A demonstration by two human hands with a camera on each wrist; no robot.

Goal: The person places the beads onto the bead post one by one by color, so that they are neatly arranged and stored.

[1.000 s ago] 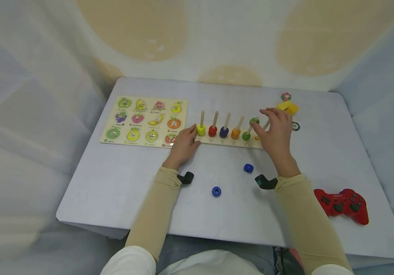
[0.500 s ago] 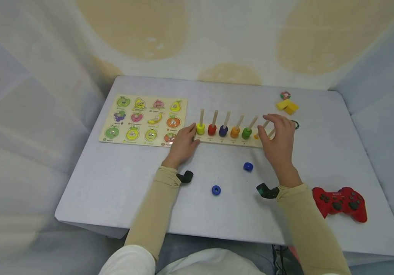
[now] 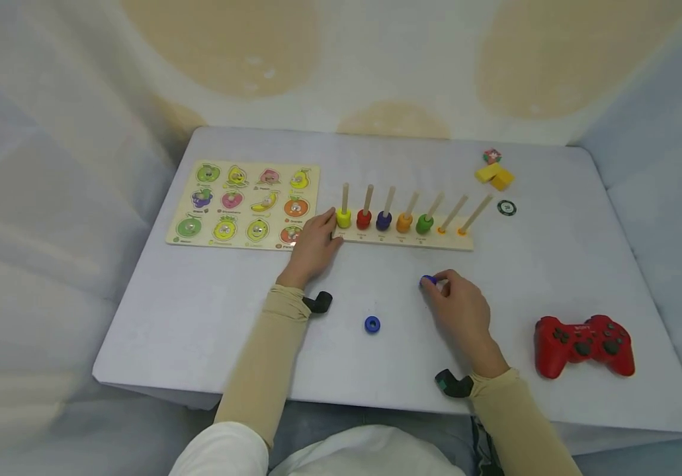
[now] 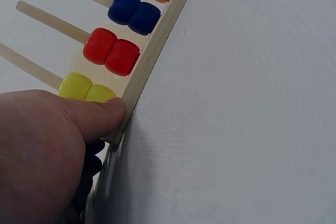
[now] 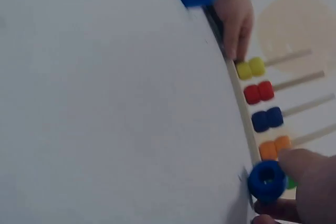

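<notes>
the blue ring (image 3: 428,281) is pinched by the right hand (image 3: 458,309) and should be lifted straight, while the peg board (image 3: 403,239) is pressed by the left hand (image 3: 314,246) with flat fingers.

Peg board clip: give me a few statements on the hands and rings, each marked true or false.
1. The right hand pinches a blue ring. True.
2. The left hand holds the red controller. False: it rests against the peg board at its yellow-ring end; the controller lies untouched.
3. A second blue ring lies loose on the table. True.
4. Every peg carries rings. False: the two rightmost pegs are bare.
</notes>
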